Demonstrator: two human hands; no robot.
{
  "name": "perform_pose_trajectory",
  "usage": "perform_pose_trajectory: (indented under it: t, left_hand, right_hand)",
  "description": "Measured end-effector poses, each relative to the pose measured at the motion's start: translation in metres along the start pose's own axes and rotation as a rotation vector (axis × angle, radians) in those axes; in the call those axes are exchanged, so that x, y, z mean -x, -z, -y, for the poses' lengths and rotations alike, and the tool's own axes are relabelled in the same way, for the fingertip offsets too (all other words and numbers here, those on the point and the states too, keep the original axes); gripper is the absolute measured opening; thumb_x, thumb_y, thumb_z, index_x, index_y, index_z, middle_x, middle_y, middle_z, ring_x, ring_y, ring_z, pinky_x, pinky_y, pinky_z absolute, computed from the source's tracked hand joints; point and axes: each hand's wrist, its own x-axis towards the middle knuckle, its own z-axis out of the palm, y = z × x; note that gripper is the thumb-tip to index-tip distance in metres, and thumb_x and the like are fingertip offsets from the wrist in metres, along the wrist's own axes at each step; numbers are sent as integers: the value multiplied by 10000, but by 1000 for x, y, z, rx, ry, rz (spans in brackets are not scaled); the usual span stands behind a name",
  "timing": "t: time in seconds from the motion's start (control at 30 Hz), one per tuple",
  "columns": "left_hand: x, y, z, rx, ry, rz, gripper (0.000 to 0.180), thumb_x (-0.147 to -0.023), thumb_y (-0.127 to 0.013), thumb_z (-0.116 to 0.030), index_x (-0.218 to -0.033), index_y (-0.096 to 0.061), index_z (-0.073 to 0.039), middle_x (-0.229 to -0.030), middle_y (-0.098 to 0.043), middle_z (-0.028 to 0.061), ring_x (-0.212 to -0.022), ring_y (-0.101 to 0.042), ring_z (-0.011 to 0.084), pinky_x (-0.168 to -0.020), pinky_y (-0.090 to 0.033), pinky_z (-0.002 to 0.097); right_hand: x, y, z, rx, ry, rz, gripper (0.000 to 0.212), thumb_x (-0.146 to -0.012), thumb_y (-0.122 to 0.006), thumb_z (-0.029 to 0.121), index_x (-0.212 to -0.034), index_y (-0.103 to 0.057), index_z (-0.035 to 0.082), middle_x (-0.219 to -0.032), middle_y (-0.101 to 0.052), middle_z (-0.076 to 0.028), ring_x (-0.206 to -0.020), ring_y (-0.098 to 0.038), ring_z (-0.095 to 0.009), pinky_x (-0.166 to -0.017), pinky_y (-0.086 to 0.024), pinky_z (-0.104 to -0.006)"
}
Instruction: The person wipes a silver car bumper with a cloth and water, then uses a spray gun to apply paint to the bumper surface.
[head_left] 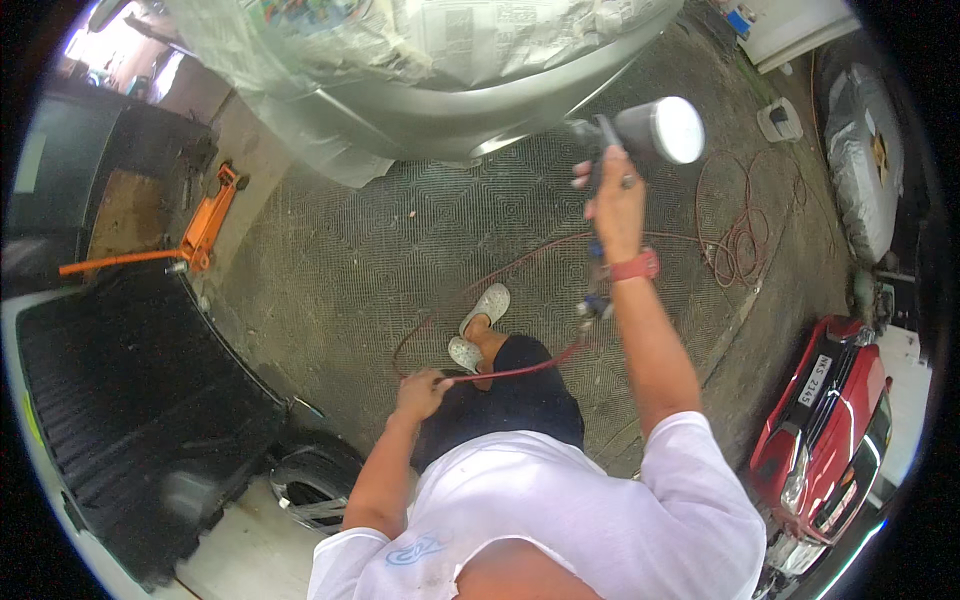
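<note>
My right hand [618, 205] is wrapped round the handle of a spray gun [606, 135], raised in front of me at the right. A cup with a white lid [680, 130] sits on the gun, blurred by motion. My left hand [423, 394], low near my thigh, is closed round a thin red air hose [510, 372]. The hose runs up to fittings [594, 306] below the gun's handle. Beyond the gun is a silver-grey car bumper [450, 115], with newspaper and plastic sheeting [470, 40] covering the panels above it. The gun appears apart from the bumper.
More hose lies coiled [740, 240] on the patterned floor at right. An orange floor jack [205, 225] stands at left, above a black ribbed liner [140, 410] and a tyre [315, 480]. A red car front [820, 410], a white bucket [780, 120] and a grey-covered object [862, 165] line the right.
</note>
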Motion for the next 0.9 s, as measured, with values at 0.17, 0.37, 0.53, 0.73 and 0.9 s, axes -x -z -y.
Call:
perform_pose_trajectory:
  t: [0.17, 0.37, 0.53, 0.73, 0.9]
  left_hand:
    - [74, -41, 69, 112, 251, -176, 437, -1078, -677, -473, -1254, -771, -84, -1212, -771, 173, -1213, -703, 415, -1082, -525, 522]
    - [116, -77, 92, 203, 407, -193, 449, -1081, -677, -471, -1255, -765, -66, -1261, -765, 190, -1222, -701, 423, -1069, -533, 528]
    - [104, -124, 44, 70, 303, -154, 475, -1082, -655, -517, -1227, -784, -84, -1203, -784, 197, -1147, -737, 417, -1018, -556, 537]
    - [35, -115, -86, 147, 241, 4, 436, -1067, -666, -520, -1161, -805, -117, -1074, -808, 171, -1083, -760, 413, -1005, -556, 553]
    - [-24, -115, -164, 197, 48, -1, 419, -1065, -675, -491, -1121, -804, -96, -1053, -803, 192, -1043, -759, 438, -962, -567, 560]
  right_hand:
    - [60, -114, 11, -102, 189, 139, 548, -1190, -532, 428, -1625, -594, 99, -931, -765, -30, -759, -670, -104, -678, -566, -296]
    - [72, -187, -16, -55, 235, 268, 581, -1172, -554, 455, -1613, -598, 78, -854, -755, -67, -759, -693, -135, -763, -588, -349]
    - [61, -103, -52, 37, 19, 374, 549, -1172, -535, 470, -1520, -676, 70, -956, -781, -94, -820, -706, -187, -710, -534, -364]
    - [-10, 34, -94, 9, 67, 176, 525, -1206, -451, 439, -1239, -736, 0, -1000, -791, -78, -775, -684, -105, -526, -500, -257]
    - [-88, 117, -90, 0, 69, 68, 588, -1199, -423, 500, -1216, -754, 13, -933, -791, -69, -610, -630, -127, -493, -491, -293]
